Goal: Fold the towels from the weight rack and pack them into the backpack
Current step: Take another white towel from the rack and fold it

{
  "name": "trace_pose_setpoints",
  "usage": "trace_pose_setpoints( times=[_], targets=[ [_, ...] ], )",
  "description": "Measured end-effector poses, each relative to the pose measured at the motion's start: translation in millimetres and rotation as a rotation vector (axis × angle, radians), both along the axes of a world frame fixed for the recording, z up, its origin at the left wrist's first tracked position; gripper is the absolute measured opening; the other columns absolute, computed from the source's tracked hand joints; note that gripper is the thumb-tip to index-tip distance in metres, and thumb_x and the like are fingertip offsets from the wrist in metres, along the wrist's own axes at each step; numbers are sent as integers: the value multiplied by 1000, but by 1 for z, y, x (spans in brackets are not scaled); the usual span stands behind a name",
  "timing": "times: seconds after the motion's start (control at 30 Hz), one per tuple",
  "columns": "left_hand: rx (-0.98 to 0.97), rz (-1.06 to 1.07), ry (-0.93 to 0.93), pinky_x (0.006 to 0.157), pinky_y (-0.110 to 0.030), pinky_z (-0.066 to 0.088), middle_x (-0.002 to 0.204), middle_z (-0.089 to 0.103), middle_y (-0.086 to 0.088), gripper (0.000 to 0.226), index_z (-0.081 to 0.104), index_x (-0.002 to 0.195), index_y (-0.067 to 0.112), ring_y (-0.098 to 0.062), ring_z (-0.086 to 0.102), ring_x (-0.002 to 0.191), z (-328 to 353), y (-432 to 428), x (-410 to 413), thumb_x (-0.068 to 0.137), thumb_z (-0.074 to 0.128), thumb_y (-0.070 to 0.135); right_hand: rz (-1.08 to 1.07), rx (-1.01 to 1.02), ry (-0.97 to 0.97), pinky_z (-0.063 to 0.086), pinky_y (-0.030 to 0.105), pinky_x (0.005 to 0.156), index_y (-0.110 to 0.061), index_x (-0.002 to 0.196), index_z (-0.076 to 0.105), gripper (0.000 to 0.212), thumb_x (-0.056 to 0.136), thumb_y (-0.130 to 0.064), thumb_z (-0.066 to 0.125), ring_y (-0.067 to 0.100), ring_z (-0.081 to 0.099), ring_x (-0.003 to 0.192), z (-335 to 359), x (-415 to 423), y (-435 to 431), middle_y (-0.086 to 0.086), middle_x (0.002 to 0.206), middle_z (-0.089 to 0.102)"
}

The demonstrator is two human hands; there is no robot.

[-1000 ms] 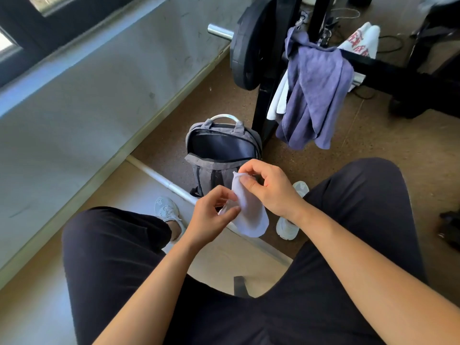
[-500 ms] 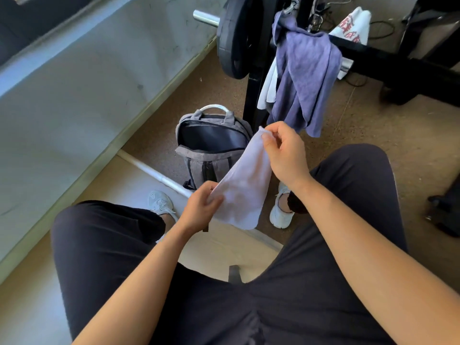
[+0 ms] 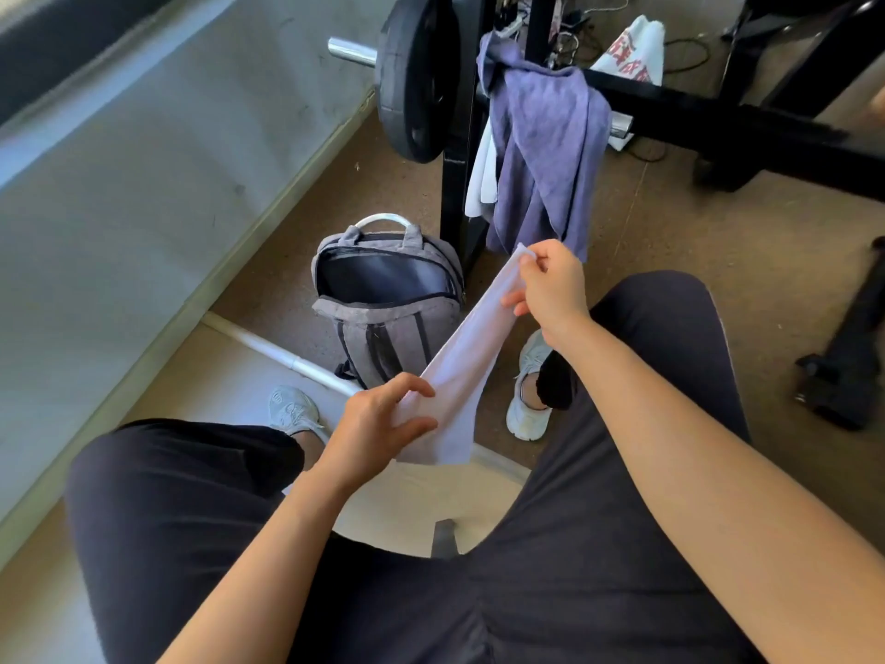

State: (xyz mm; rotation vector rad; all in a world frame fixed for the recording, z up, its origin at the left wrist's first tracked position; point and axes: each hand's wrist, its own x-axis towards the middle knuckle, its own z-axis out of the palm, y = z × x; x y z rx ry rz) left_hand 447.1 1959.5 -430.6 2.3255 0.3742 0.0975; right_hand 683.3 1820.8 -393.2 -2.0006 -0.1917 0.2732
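Drawn further apart than half a second ago, the two hands now stretch the pale towel [image 3: 459, 361] into a longer slanting band.

Right hand [image 3: 550, 289] pinches the towel's far upper corner between thumb and curled fingers. The left hand [image 3: 373, 424] holds the near lower part more loosely, with the cloth running between its thumb and half-spread fingers and a short tail hanging below that grip. Just beyond the left hand's grip, and to the left of the taut cloth, the grey backpack [image 3: 388, 299] stands on the floor with its top unzipped and gaping. Just past the right hand's pinch a purple towel [image 3: 541, 151] hangs from the black weight rack [image 3: 459, 136], with a white towel [image 3: 479, 179] partly hidden behind it. Farther off, another white cloth with red print [image 3: 632, 55] lies over the rack.
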Motion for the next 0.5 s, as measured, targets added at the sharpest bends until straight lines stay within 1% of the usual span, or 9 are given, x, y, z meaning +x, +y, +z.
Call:
trace_pose_setpoints(
  times=[0.07, 0.13, 0.17, 0.23, 0.27, 0.33, 0.4, 0.43, 0.5],
  targets=[
    [-18, 35, 61, 66, -15, 43, 78, 61, 9, 45, 64, 112, 33, -12, 53, 70, -1, 1, 0, 76, 90, 29, 32, 57, 13, 52, 19, 47, -9, 108, 59, 18, 106, -20, 44, 15, 72, 58, 0, 0, 0, 1, 86, 67],
    [-39, 55, 110, 62, -16, 43, 73, 55, 11, 53, 62, 117, 35, -10, 52, 66, -3, 2, 1, 73, 91, 31, 52, 102, 19, 54, 22, 50, -7, 109, 58, 18, 106, -18, 43, 17, 72, 59, 0, -1, 1, 5, 85, 67],
    [-32, 49, 130, 62, -18, 44, 72, 57, 9, 52, 62, 116, 36, -11, 54, 67, -5, 3, 1, 73, 91, 32, 55, 115, 19, 56, 26, 53, -7, 109, 57, 17, 106, -16, 43, 19, 71, 61, 0, -2, 2, 7, 83, 67],
    [23, 27, 150, 64, -28, 48, 71, 62, 6, 38, 65, 107, 37, -14, 58, 66, -10, 5, 1, 77, 87, 33, 53, 149, 30, 61, 37, 63, -7, 108, 57, 15, 105, -12, 43, 24, 72, 66, -2, -1, 3, 8, 82, 68],
    [41, 22, 150, 63, -26, 46, 68, 61, 10, 29, 65, 100, 38, -10, 56, 64, -11, 5, 1, 80, 85, 31, 51, 171, 44, 62, 41, 69, -9, 108, 57, 15, 103, -10, 43, 25, 73, 68, -1, -2, 4, 8, 84, 68],
    [54, 13, 131, 60, -15, 39, 63, 57, 19, 22, 65, 89, 38, -4, 54, 64, -12, 5, 2, 84, 81, 25, 47, 191, 85, 61, 47, 82, -15, 110, 60, 24, 94, -4, 45, 22, 75, 77, 0, -1, 5, 6, 94, 69],
    [66, 3, 129, 60, -11, 38, 62, 55, 25, 20, 65, 86, 35, 1, 54, 65, -12, 4, 3, 86, 78, 21, 59, 160, 93, 59, 46, 90, -23, 110, 64, 34, 83, -6, 53, 18, 73, 89, 3, -3, 4, 2, 100, 70],
    [76, 0, 142, 61, -10, 37, 63, 55, 25, 19, 64, 86, 35, 2, 54, 65, -12, 4, 3, 86, 78, 21, 72, 146, 85, 59, 43, 90, -25, 110, 66, 35, 81, -7, 57, 18, 72, 93, 4, -4, 4, 1, 100, 71],
    [99, -6, 179, 62, -11, 36, 68, 55, 22, 14, 64, 87, 31, -3, 53, 67, -16, 6, 2, 88, 76, 25, 92, 168, 65, 60, 33, 84, -18, 109, 69, 27, 87, -6, 60, 15, 74, 87, 4, -5, 3, 1, 92, 74]
  ],
)
